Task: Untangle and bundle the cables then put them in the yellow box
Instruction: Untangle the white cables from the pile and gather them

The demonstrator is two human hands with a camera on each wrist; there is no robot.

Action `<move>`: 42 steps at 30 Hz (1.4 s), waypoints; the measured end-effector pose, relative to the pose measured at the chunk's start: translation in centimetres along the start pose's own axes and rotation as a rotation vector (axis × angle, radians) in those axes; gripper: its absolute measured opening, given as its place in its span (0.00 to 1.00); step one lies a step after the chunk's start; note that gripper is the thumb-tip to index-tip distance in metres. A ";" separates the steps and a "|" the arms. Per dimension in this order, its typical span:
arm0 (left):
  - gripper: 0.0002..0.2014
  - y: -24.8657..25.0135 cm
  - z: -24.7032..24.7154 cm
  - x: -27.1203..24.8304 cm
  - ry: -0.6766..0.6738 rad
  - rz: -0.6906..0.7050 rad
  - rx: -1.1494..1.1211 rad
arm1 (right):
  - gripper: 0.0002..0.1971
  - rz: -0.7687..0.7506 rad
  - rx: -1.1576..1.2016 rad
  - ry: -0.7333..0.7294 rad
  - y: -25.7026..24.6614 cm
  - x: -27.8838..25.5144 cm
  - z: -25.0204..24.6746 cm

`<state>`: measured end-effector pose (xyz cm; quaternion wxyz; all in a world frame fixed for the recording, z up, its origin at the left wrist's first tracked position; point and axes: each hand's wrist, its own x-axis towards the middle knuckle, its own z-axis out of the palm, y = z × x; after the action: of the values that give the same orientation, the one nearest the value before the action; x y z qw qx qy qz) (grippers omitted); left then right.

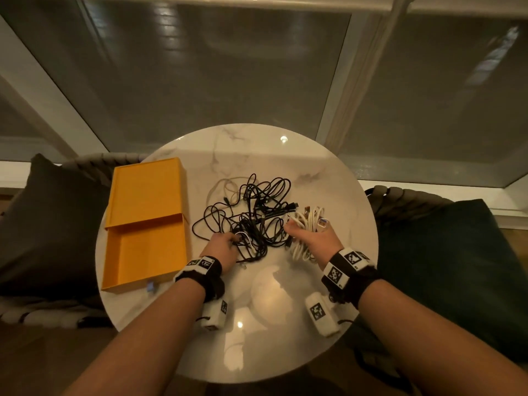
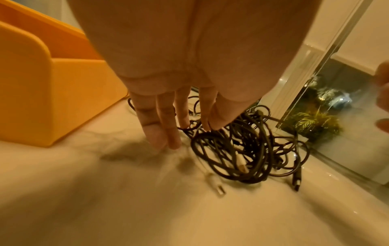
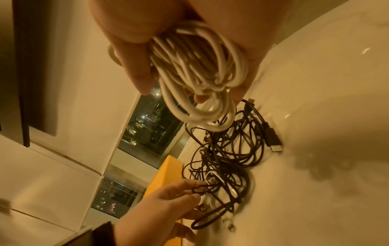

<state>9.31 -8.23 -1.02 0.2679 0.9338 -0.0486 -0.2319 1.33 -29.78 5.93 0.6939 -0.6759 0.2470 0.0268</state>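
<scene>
A tangle of black cables lies in the middle of the round marble table. My left hand reaches into its near left edge. In the left wrist view the thumb and forefinger pinch one black loop, with the other fingers straight. My right hand grips a coiled bundle of white cable just right of the tangle; the right wrist view shows the fingers curled round the white coil. The yellow box stands open at the table's left, its lid slid partly back.
A thin beige cable loops at the tangle's far left. Loose plug ends lie on the marble near the tangle. Dark cushions sit on chairs at left and right. Windows stand behind the table.
</scene>
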 end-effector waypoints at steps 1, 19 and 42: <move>0.15 -0.1 0.2 0.3 0.009 -0.005 0.006 | 0.12 0.013 0.005 0.000 0.2 0.1 -0.3; 0.09 -0.5 -0.3 0.5 0.222 -0.075 -0.405 | 0.08 0.118 0.076 0.084 2.3 -0.3 0.2; 0.13 3.4 -8.2 -6.3 0.136 0.395 -0.565 | 0.13 -0.108 -0.119 0.012 -0.7 -3.6 6.0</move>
<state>7.56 -5.88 9.45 0.5580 0.8087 -0.1446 -0.1173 0.29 -23.02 7.71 0.6514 -0.7285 0.2120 -0.0001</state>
